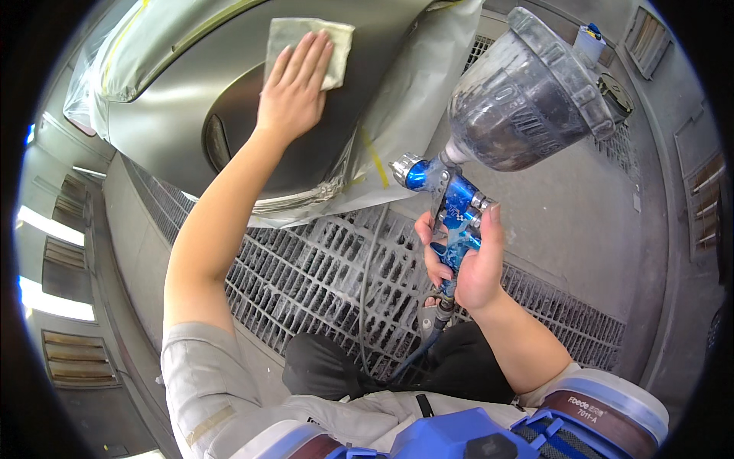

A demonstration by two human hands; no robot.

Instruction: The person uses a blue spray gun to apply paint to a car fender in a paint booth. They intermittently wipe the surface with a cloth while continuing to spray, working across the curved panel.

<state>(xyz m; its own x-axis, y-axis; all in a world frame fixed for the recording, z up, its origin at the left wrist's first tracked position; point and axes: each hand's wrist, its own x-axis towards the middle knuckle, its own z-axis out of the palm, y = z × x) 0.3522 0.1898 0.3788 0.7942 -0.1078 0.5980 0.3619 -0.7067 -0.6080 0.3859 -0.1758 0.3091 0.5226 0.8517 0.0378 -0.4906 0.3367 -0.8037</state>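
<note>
Floor grating point(306, 271) spans lower centre. Left hand point(293, 103), opened flat, presses cloth point(337, 65) on panel point(164, 126), upper centre: likely wiping, next needing even strokes. Right hand point(483, 274) closes round spray gun point(461, 197), grip partly hidden.

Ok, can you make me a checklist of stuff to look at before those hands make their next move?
1. Cloth under the left hand, seemingly against the dark car panel: ok.
2. Spray gun gripped in the right hand: ok.
3. Hose joined at the bottom of the gun's handle: ok.
4. Pale plastic sheeting beside the panel: ok, it is there.
5. Paint inside the big cup: cannot tell, its sides are smeared and dark.
6. Blue respirator snug on the face: cannot tell, only its front shows.
</note>
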